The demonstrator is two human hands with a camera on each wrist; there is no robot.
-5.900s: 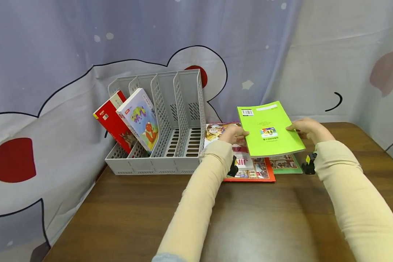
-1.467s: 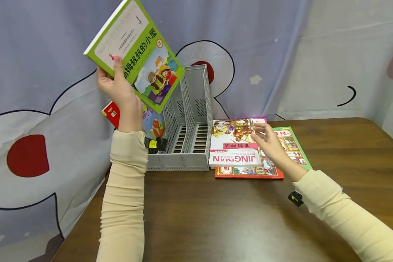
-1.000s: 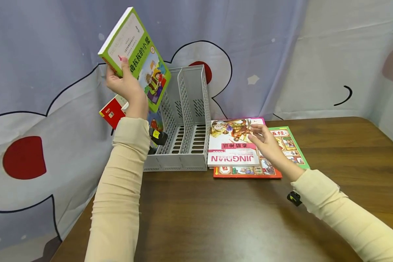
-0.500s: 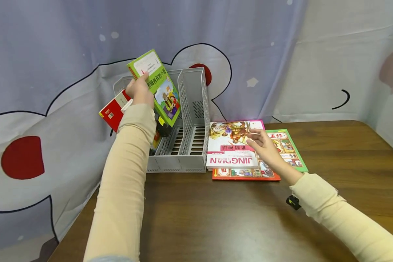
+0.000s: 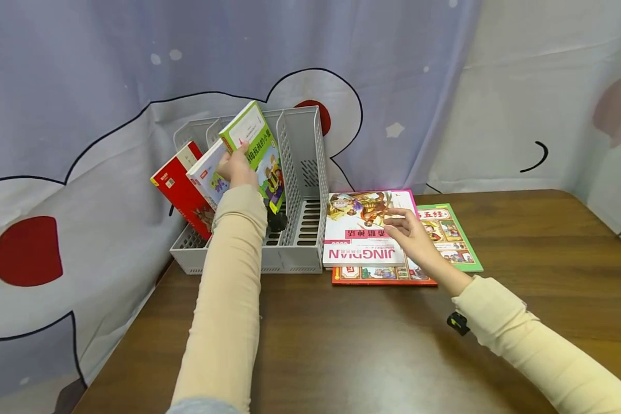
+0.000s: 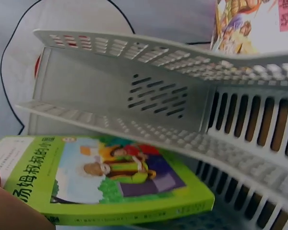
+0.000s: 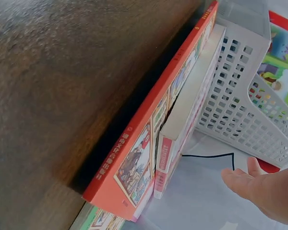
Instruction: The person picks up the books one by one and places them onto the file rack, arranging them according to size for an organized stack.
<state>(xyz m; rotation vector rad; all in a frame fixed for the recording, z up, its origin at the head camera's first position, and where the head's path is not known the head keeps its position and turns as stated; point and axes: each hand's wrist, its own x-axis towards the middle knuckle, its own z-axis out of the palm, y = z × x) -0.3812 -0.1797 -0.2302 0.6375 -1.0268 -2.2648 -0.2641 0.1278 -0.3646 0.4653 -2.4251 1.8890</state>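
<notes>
In the head view my left hand (image 5: pixel 236 167) holds a green-covered book (image 5: pixel 269 161), thumb on its front cover. The book leans inside the compartment just left of the rightmost one in a grey file rack (image 5: pixel 295 261). The left wrist view shows the book's lower corner (image 6: pixel 201 199) beside a perforated divider (image 6: pixel 134 127). My right hand (image 5: pixel 411 236), fingers loosely bent and holding nothing, hovers by a white-and-pink book (image 5: pixel 362 236) lying flat. In the right wrist view, its fingertips (image 7: pixel 230 177) are apart from the books.
A red book (image 5: pixel 183 187) and a pale storybook (image 5: pixel 207 172) lean in the rack's left compartments. Beneath the white-and-pink book lies a red-edged book (image 5: pixel 419 276); a green-bordered book (image 5: pixel 460 244) lies at its right. A patterned curtain (image 5: pixel 393 69) hangs behind the table (image 5: pixel 341 345).
The green book was first held in both hands over the pile. My left hand then raised it over the rack and has lowered it into a compartment. My right hand stays near the pile.
</notes>
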